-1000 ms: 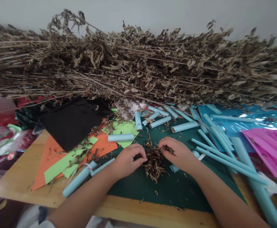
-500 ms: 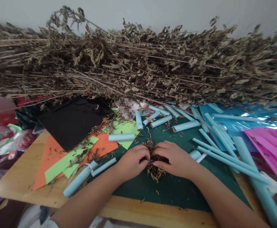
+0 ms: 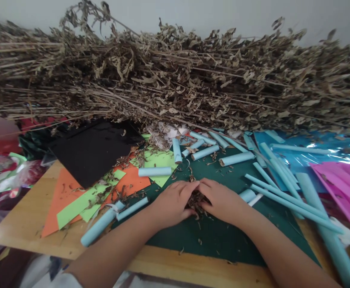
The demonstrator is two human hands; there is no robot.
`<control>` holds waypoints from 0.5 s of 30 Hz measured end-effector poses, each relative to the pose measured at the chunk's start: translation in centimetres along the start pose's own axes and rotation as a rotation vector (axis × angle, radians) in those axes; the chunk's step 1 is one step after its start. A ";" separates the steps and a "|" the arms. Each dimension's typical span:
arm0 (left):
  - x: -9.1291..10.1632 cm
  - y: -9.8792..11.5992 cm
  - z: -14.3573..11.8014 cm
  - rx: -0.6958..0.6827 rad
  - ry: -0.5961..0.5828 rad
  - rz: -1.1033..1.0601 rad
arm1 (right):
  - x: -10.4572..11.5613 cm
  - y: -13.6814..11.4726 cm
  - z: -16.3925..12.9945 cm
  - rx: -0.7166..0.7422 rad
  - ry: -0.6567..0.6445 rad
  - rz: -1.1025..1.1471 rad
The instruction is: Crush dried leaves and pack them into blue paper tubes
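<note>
Pressing in from both sides, my left hand [image 3: 171, 202] and right hand [image 3: 221, 200] cupped a small heap of crumbled dry leaves [image 3: 196, 200] on the dark green mat [image 3: 223, 240]. Each grip was curled around the heap, fingertips nearly meeting over it, so only a dark wedge of leaves showed between them. A few loose crumbs lay on the mat just in front of my hands.

Crowding the space, a big bundle of dried stalks [image 3: 175, 84] lay across the back of the table [image 3: 21, 228], overhanging the far edge of the mat. Short light-blue paper rolls [image 3: 205, 152] were scattered between that bundle and my hands, and one more roll [image 3: 155, 171] lay just beyond my left hand. Long thin blue tubes [image 3: 283, 196] ran close beside my right wrist, with another short roll [image 3: 247, 195] touching near that hand. Off to the left sat orange paper [image 3: 62, 192], green strips [image 3: 81, 202] and a black sheet [image 3: 93, 150]; two more blue rolls [image 3: 101, 224] lay by my left forearm. Pink sheets [image 3: 343, 184] and shiny blue film [image 3: 321, 154] filled the right side.
</note>
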State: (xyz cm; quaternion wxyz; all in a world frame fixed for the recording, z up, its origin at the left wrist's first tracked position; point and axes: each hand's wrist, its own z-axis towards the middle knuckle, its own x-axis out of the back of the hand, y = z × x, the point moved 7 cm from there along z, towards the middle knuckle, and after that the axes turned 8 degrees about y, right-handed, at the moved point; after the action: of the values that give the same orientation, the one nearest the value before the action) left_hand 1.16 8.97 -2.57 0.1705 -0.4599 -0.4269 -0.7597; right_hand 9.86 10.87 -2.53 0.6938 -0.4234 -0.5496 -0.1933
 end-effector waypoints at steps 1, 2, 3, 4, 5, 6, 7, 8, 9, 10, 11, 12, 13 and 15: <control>0.0 -0.2 0.1 0.011 0.019 -0.009 | -0.1 -0.1 0.1 0.002 -0.008 0.002; 0.2 -0.3 0.2 0.022 0.040 -0.026 | -0.1 -0.2 0.1 0.007 -0.014 0.008; 0.3 -0.5 0.2 0.033 0.064 -0.051 | -0.1 -0.4 0.1 0.017 -0.016 0.017; 0.6 -0.6 0.2 0.047 0.091 -0.084 | -0.2 -0.6 0.2 0.029 -0.015 0.029; 0.8 -0.6 0.3 0.059 0.118 -0.120 | -0.2 -0.9 0.2 0.038 -0.007 0.044; 1.1 -0.6 0.3 0.068 0.139 -0.156 | -0.2 -1.1 0.2 0.041 0.005 0.060; 1.3 -0.5 0.3 0.077 0.157 -0.187 | -0.2 -1.3 0.3 0.039 0.020 0.076; 1.4 -0.4 0.3 0.087 0.172 -0.212 | -0.2 -1.5 0.3 0.033 0.036 0.090; 1.5 -0.3 0.4 0.096 0.177 -0.231 | -0.2 -1.6 0.3 0.024 0.051 0.100; 1.5 -0.1 0.4 0.106 0.174 -0.245 | -0.2 -1.8 0.3 0.015 0.064 0.104; 1.5 0.0 0.5 0.114 0.164 -0.253 | -0.2 -1.8 0.3 0.004 0.076 0.101; 1.4 0.1 0.5 0.122 0.153 -0.258 | -0.3 -1.9 0.3 -0.006 0.087 0.095; 1.3 0.1 0.4 0.125 0.142 -0.260 | -0.3 -1.9 0.3 -0.017 0.100 0.090; 1.2 0.1 0.4 0.127 0.125 -0.257 | -0.2 -1.9 0.2 -0.034 0.127 0.085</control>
State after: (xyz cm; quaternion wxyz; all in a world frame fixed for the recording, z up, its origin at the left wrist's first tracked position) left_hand 0.78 9.38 -1.44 0.1270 -0.3414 -0.5179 -0.7740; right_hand 8.26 9.96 -2.05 0.7274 -0.4451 -0.4827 -0.1994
